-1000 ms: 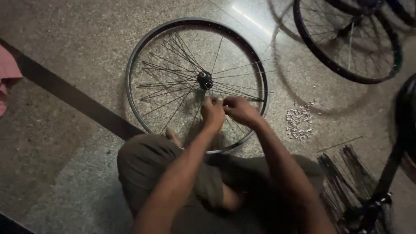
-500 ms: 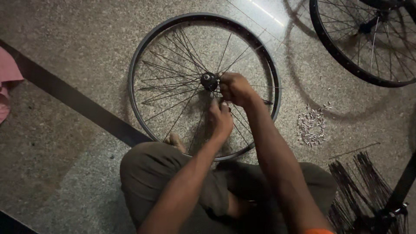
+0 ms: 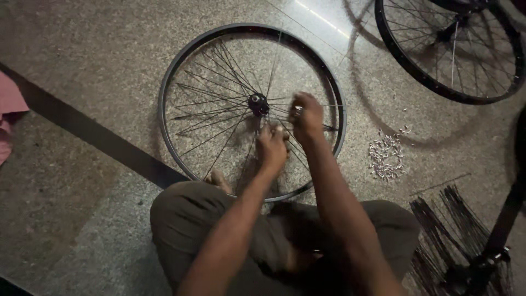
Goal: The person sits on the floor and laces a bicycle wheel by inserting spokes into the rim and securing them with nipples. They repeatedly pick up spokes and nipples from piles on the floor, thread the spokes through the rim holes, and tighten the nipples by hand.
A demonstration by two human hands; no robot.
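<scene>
A speckled stone floor (image 3: 98, 60) fills the view, crossed by a dark stripe (image 3: 93, 137) that runs from the left edge toward the seated person's knees (image 3: 181, 219). Flat on the floor in front of the person lies a bicycle wheel rim (image 3: 164, 98), its thin spokes (image 3: 211, 104) fanning out from the hub (image 3: 257, 102) at the middle; the spokes crowd the left half, while the right half looks much barer. A second wheel (image 3: 438, 87) lies at the top right corner, well apart from the first. At the lower right a bundle of loose dark spokes (image 3: 449, 214) rests on the floor beside a black frame part (image 3: 504, 225). Between the two wheels, just right of the first rim, sits a small heap of little metal nipples (image 3: 386, 156), loose on the floor and in no container. A pink cloth (image 3: 8, 109) shows at the left edge. The left hand (image 3: 272, 145) hovers just below the hub with its grip clenched on a spoke there. The right hand (image 3: 307, 115) is just right of the hub, fingers pinched together on something small and blurred; what it holds I cannot tell.
</scene>
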